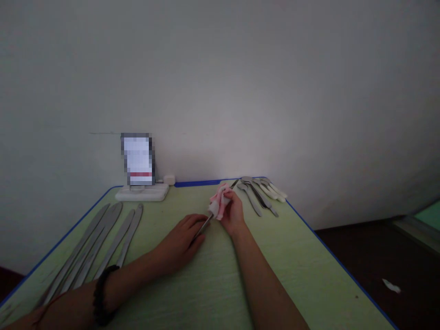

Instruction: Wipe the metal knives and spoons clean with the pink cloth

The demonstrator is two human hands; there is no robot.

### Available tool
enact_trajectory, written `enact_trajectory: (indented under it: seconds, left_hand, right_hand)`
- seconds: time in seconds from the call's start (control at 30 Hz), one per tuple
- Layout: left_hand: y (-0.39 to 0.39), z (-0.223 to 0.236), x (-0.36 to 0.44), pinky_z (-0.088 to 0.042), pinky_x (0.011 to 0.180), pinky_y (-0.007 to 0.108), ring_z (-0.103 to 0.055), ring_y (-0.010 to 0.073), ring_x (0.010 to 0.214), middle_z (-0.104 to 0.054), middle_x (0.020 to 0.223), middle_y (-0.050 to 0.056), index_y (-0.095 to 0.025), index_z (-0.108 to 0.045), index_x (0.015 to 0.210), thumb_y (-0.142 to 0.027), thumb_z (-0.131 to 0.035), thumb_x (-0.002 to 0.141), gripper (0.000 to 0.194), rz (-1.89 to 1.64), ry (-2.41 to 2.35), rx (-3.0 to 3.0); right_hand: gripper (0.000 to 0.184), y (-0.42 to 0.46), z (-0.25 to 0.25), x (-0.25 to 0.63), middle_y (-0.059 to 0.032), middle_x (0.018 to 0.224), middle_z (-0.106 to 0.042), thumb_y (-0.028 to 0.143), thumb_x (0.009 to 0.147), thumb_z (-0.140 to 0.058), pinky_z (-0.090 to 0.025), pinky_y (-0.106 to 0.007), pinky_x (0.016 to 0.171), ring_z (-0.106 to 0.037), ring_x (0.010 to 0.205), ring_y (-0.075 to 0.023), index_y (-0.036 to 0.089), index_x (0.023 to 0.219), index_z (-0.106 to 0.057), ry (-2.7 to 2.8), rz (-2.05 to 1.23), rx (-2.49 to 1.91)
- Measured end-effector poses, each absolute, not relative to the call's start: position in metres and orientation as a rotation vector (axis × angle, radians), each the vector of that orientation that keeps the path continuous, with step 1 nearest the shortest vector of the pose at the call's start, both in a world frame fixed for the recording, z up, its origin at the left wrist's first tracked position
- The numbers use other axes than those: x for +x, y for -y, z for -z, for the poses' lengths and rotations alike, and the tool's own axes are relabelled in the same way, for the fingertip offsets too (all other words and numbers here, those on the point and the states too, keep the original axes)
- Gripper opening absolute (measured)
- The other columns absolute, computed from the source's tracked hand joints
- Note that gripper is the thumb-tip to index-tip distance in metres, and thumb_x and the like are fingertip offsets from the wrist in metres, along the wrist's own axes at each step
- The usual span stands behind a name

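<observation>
My left hand [187, 233] is closed on the lower end of a slim metal table knife [205, 228], which slants up and away to the right. A crumpled pink and white cloth [220, 201] is wrapped around the middle of the knife. My right hand [234, 213] pinches this cloth from the right side. Beyond the cloth the narrow far tip of the knife shows; the part between is hidden. Several metal knives [103, 229] lie side by side at the left, partly behind my left forearm.
On the right lie several spoons [250, 197] and some white-handled cutlery [271, 190]. A lit, blurred screen [139, 160] stands on a white base [142, 192] at the back left, with a small white block [169, 180] beside it. The green table [275, 275] has a blue edge against the wall.
</observation>
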State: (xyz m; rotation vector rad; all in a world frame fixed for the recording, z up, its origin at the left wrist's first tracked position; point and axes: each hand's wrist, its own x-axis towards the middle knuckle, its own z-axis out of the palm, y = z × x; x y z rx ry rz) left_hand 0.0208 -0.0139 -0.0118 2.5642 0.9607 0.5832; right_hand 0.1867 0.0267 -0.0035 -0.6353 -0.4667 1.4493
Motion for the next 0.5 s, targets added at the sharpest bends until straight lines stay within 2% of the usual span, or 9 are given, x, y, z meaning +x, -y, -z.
enact_trajectory:
  seconds: [0.13, 0.3, 0.5]
  left_hand:
    - [0.0142, 0.0136, 0.0196, -0.034, 0.106, 0.042, -0.041, 0.0239, 0.121, -0.048, 0.132, 0.01, -0.018, -0.047, 0.127, -0.02, -0.043, 0.087, 0.04, -0.574, -0.941, 2.608]
    - [0.0137, 0.0145, 0.0188, -0.029, 0.109, 0.044, -0.035, 0.0249, 0.128, -0.043, 0.138, 0.012, -0.016, -0.041, 0.132, -0.024, -0.045, 0.088, 0.045, -0.503, -0.957, 2.656]
    - [0.0124, 0.0128, 0.0198, -0.027, 0.11, 0.043, -0.034, 0.0235, 0.129, -0.047, 0.135, 0.009, -0.018, -0.041, 0.132, -0.023, -0.045, 0.087, 0.045, -0.449, -0.893, 2.687]
  right_hand:
    - [0.013, -0.0265, 0.0035, 0.1863, 0.0033, 0.054, -0.058, 0.026, 0.061, -0.049, -0.044, -0.026, 0.045, -0.052, 0.044, -0.0146, 0.022, 0.073, -0.049, 0.479, -1.449, -0.654]
    - [0.008, -0.0252, 0.0034, 0.1833, 0.0036, 0.05, -0.055, 0.025, 0.06, -0.049, -0.043, -0.025, 0.046, -0.052, 0.046, -0.0139, 0.021, 0.067, -0.049, 0.515, -1.481, -0.677]
    - [0.007, -0.0261, 0.0102, 0.1794, 0.0052, 0.051, -0.053, 0.021, 0.058, -0.05, -0.042, -0.024, 0.046, -0.05, 0.045, -0.0126, 0.02, 0.065, -0.051, 0.627, -1.493, -0.724]
